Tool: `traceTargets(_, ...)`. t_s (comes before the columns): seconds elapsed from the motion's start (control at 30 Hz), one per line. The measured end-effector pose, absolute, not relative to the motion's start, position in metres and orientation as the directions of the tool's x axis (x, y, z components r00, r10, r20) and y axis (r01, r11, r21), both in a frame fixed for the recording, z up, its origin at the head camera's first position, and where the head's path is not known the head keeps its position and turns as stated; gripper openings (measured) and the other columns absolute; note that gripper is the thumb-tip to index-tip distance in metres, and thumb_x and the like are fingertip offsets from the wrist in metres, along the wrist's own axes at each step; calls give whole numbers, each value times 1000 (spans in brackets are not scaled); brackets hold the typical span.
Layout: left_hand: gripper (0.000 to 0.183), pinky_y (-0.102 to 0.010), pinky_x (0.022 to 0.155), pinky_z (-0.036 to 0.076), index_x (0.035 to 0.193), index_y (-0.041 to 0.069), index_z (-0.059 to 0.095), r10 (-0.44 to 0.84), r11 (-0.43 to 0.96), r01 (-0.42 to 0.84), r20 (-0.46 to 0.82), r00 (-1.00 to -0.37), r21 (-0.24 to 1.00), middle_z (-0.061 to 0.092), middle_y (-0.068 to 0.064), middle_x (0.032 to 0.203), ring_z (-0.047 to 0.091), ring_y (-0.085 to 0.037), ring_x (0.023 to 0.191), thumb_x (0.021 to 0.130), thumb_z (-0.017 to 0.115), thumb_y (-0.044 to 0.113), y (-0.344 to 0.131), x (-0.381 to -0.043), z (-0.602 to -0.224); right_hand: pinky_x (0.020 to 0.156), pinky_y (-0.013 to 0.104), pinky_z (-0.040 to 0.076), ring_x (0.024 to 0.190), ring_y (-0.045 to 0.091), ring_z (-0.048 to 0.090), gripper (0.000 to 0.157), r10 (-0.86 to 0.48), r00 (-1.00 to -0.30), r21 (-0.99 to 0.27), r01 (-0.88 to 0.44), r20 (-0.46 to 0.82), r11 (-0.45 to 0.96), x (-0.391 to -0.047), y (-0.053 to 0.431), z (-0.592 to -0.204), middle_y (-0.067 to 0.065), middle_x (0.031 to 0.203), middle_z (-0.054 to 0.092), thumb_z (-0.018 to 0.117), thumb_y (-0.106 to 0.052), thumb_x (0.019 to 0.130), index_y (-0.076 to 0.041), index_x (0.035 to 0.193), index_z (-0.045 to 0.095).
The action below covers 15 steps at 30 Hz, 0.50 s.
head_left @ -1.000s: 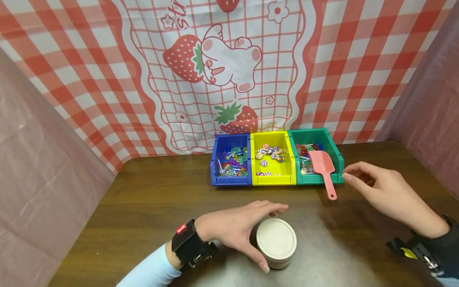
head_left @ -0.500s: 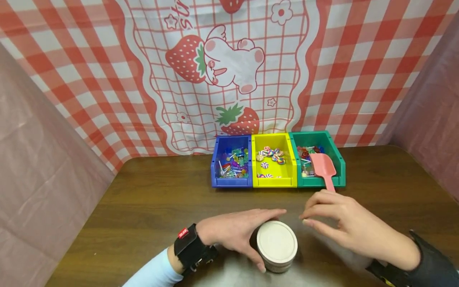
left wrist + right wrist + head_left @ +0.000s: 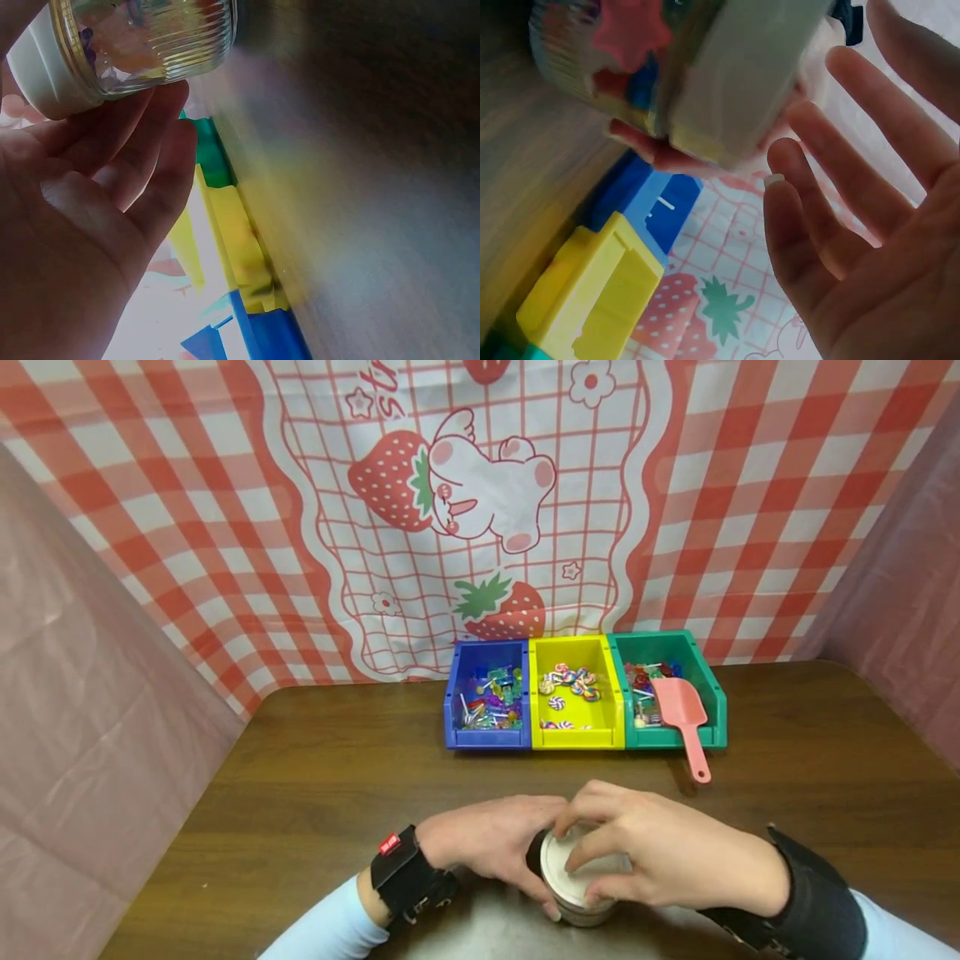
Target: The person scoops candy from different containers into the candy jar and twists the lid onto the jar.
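A ribbed glass jar (image 3: 169, 45) with colourful pieces inside stands on the table under a cream lid (image 3: 557, 862). In the right wrist view a pink star (image 3: 632, 34) shows through its glass. My left hand (image 3: 491, 839) holds the jar from the left, thumb at the near side and fingers round the far side. Over the lid hovers my right hand (image 3: 660, 852), its fingers spread and loosely bent. The right wrist view shows a gap between those fingers and the lid, with nothing held. From above, the right hand covers part of the lid.
Behind the jar, a blue bin (image 3: 487, 741), a yellow bin (image 3: 577, 740) and a green bin (image 3: 705, 693) stand side by side, holding small candy-like pieces. A pink scoop (image 3: 684, 710) leans on the green bin's front edge. A checked cloth (image 3: 750, 527) hangs behind the table.
My right hand has moved left and toward me, from beside the green bin to over the jar lid. My left hand has closed in around the jar.
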<state>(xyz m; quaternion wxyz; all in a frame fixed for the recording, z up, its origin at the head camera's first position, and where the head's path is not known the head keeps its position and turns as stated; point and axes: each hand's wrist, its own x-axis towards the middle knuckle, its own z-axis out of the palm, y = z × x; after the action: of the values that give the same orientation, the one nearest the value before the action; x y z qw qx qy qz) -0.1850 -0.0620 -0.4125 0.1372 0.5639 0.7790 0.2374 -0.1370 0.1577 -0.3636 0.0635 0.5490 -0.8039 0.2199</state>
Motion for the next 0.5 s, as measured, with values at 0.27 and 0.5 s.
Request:
traceTargets(0.27, 68, -10, 82, 36, 114, 26, 46, 942, 252, 798, 51, -332, 547, 45, 16, 105, 45, 7, 94, 62, 73, 59, -61, -186, -415, 80, 19, 42, 107, 5, 42, 20, -878, -374, -307, -909, 299, 282, -138, 160, -368, -15, 120, 50, 64, -49, 79, -38, 95, 67)
traceTargets(0.5, 67, -10, 80, 37, 113, 26, 47, 927, 304, 752, 0, -375, 586, 47, 16, 105, 46, 6, 93, 60, 77, 54, -62, -184, -414, 80, 23, 43, 112, 9, 40, 18, -890, -361, -323, -908, 280, 267, -138, 160, -371, -12, 127, 49, 65, -48, 79, -42, 96, 66)
